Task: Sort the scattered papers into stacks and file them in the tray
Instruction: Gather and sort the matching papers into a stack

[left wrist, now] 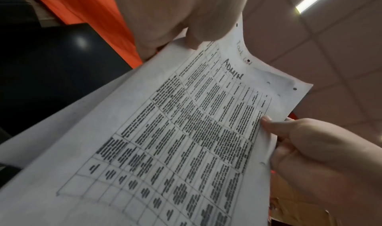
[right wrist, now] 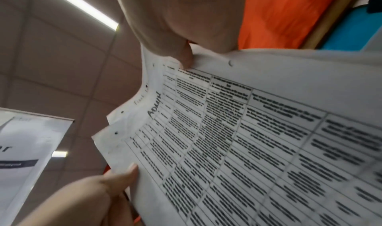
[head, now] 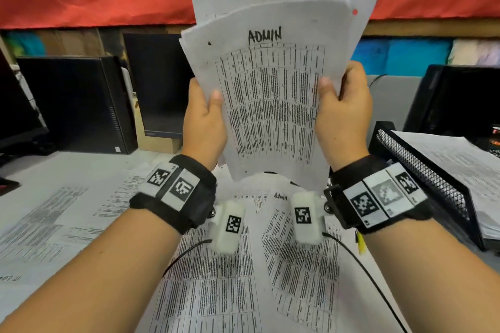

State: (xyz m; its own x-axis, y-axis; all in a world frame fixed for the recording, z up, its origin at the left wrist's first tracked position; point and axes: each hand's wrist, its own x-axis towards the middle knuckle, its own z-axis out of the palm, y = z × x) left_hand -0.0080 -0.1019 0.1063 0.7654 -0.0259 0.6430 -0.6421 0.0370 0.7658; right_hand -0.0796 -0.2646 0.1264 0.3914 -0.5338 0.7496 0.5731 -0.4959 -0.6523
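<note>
White paper sheaf [head: 273, 105], "ADMIN" sheet foremost, held upright above the desk: left hand [head: 204, 116] and right hand [head: 343, 113] pinch its side edges. Black mesh tray [head: 422, 170] at right, apparently already holding papers.

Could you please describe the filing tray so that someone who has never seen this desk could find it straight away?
Look at the desk strewn with printed sheets, then go to its right edge, beside the right hand. There sits the tray, tilted, already holding a stack of papers. It is the only black wire-mesh thing there; the dark things around it are solid.
</note>
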